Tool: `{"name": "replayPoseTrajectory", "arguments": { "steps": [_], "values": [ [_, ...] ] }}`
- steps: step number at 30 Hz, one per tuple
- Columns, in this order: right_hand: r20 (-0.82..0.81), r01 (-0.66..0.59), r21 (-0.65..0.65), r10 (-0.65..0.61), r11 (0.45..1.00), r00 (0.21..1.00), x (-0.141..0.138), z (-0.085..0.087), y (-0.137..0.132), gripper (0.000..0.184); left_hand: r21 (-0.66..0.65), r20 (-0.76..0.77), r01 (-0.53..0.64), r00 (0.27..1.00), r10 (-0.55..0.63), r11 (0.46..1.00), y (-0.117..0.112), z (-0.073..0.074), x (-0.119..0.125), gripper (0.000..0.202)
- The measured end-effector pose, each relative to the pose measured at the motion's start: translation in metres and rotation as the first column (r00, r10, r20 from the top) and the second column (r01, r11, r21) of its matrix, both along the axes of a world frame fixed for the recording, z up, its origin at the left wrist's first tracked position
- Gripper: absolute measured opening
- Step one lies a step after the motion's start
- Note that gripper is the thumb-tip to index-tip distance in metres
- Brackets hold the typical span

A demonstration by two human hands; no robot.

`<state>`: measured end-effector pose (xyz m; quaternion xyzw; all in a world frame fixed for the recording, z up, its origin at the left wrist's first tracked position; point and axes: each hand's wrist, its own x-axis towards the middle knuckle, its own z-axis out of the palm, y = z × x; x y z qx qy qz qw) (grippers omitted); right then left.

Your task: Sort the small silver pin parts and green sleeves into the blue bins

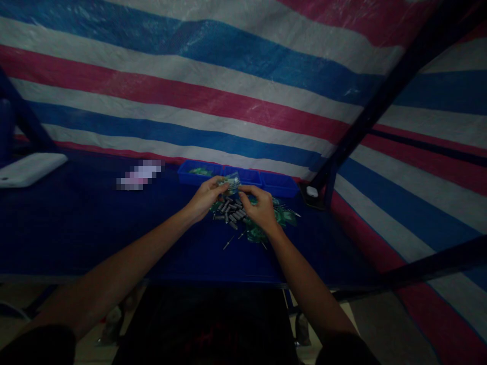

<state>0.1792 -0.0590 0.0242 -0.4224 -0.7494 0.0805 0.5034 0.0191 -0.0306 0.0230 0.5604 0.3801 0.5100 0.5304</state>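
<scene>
Cylinders [231, 212] lie loose in a pile (many of them), green packets [284, 217] beside. Left hand [203, 200] and right hand [261, 210] both pinch one small bag [231, 181] just above it; most work seems left.

No legible text, label, brand or number anywhere. Pixelated beyond reading: the pale patch [139, 175] on the blue table [76, 223]. Too dim and small for reading: the small packet [231, 182], the blue trays [192, 179].
</scene>
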Motion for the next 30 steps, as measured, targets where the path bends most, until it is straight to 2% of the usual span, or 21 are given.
{"name": "replayPoseTrajectory", "arguments": {
  "steps": [3, 5, 7, 9, 12, 14, 15, 17, 20, 23, 25, 27, 30],
  "values": [
    [-0.02, 0.061, -0.06, -0.062, 0.996, 0.998, 0.0, -0.002, 0.005, 0.025, 0.076, -0.041, -0.066, 0.997, 0.069, 0.995, -0.001, -0.002, 0.001, 0.022],
    [-0.076, 0.065, -0.182, -0.08, 0.981, 0.994, 0.0, -0.005, 0.009, 0.038, 0.147, -0.09, -0.06, 0.993, 0.074, 0.987, -0.004, -0.003, 0.003, 0.017],
    [-0.187, -0.028, -0.325, -0.035, 0.945, 0.982, -0.002, -0.007, 0.011, 0.047, 0.233, -0.144, -0.041, 0.987, 0.076, 0.972, -0.007, -0.003, 0.004, 0.01],
    [-0.333, -0.163, -0.408, 0.019, 0.898, 0.943, -0.005, -0.01, 0.012, 0.044, 0.308, -0.175, -0.033, 0.98, 0.09, 0.951, -0.009, -0.004, 0.005, 0.012],
    [-0.492, -0.307, -0.427, 0.066, 0.85, 0.868, -0.01, -0.012, 0.012, 0.038, 0.359, -0.214, -0.022, 0.971, 0.106, 0.933, -0.008, -0.005, 0.004, 0.014],
    [-0.532, -0.334, -0.429, 0.063, 0.839, 0.844, -0.011, -0.013, 0.014, 0.035, 0.375, -0.263, -0.022, 0.956, 0.129, 0.927, -0.006, -0.005, 0.003, 0.017],
    [-0.534, -0.313, -0.42, 0.047, 0.852, 0.844, -0.009, -0.013, 0.015, 0.033, 0.383, -0.28, -0.038, 0.948, 0.155, 0.923, -0.005, -0.005, 0.003, 0.019],
    [-0.512, -0.195, -0.352, -0.014, 0.916, 0.859, -0.006, -0.012, 0.017, 0.026, 0.368, -0.296, -0.081, 0.934, 0.199, 0.926, -0.004, -0.003, 0.002, 0.021],
    [-0.409, -0.019, -0.16, -0.049, 0.987, 0.911, 0.0, -0.008, 0.014, 0.016, 0.183, -0.264, -0.082, 0.956, 0.13, 0.98, -0.003, 0.001, -0.001, 0.018],
    [-0.197, -0.031, -0.001, 0.031, 1.0, 0.98, -0.002, -0.005, 0.006, 0.007, -0.081, -0.118, 0.008, 0.993, -0.017, 0.997, -0.001, 0.004, -0.005, 0.019],
    [-0.073, -0.04, 0.068, 0.045, 0.997, 0.996, -0.005, -0.006, 0.002, 0.012, -0.168, -0.023, 0.054, 0.998, -0.058, 0.984, 0.001, 0.005, -0.006, 0.03],
    [0.0, -0.003, 0.099, 0.003, 0.995, 1.0, -0.009, -0.008, 0.0, 0.017, -0.142, 0.009, 0.061, 0.998, -0.061, 0.988, 0.002, 0.004, -0.006, 0.035],
    [0.016, 0.084, 0.102, -0.086, 0.991, 0.996, -0.01, -0.01, 0.0, 0.019, 0.059, -0.059, -0.002, 0.998, 0.005, 0.998, 0.001, 0.003, -0.004, 0.026]
  ]
}}
